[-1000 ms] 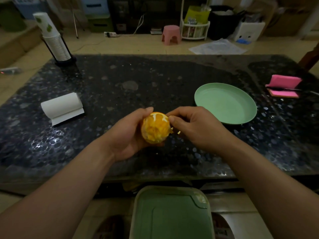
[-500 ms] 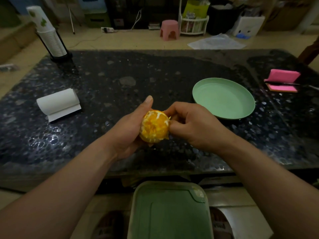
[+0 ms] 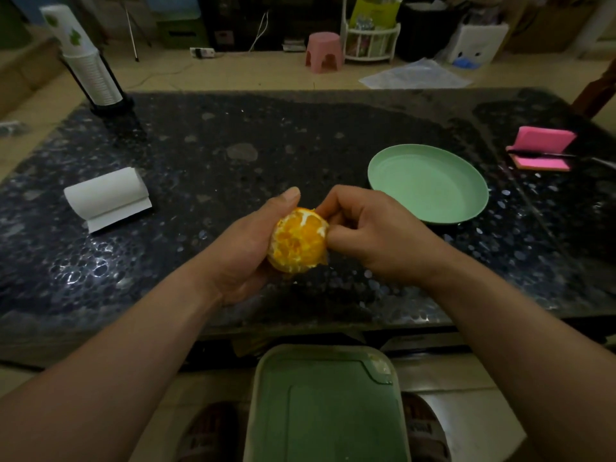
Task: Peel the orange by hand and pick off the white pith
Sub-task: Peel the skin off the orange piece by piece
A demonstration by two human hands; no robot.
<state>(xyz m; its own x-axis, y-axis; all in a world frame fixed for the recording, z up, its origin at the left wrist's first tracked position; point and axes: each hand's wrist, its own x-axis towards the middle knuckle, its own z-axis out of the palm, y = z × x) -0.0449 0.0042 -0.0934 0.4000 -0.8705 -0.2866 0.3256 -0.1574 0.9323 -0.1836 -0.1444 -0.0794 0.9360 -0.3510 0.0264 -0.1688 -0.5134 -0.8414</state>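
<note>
A peeled orange [image 3: 297,240] with white pith streaks near its top sits above the front half of the dark stone table [image 3: 200,155]. My left hand [image 3: 245,248] cups it from the left, thumb raised over its top. My right hand [image 3: 370,233] is at the fruit's right side, with curled fingers pinching at its upper right edge. What the fingertips hold is hidden.
A pale green plate [image 3: 428,183] lies right of my hands. A white paper roll [image 3: 106,196] lies at the left, a stack of paper cups [image 3: 88,70] at the back left, pink sponges [image 3: 541,148] at the far right. A green bin lid [image 3: 326,405] is below the table edge.
My right hand has moved in against the orange's upper right side, and the fruit has turned a little in my left hand. The small dangling pith scrap is gone from view.
</note>
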